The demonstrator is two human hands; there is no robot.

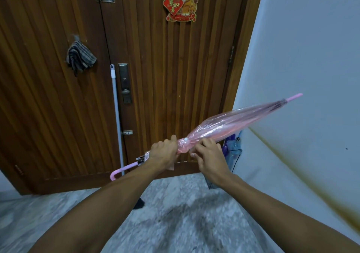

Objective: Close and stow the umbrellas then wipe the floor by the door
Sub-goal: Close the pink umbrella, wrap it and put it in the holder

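A wooden door (165,77) fills the view above a marbled floor (175,223) with a dark patch on it. A pink umbrella (243,119), folded, is held aslant before the door, tip up to the right, hooked handle down to the left. A grey pole (116,116) leans on the door, a striped cloth (80,57) hangs from it, and a clear stand (234,155) sits by the wall. The left hand (164,152) grips the gathered canopy near the handle end. The right hand (211,156) pinches the canopy just beside it, fingers curled.
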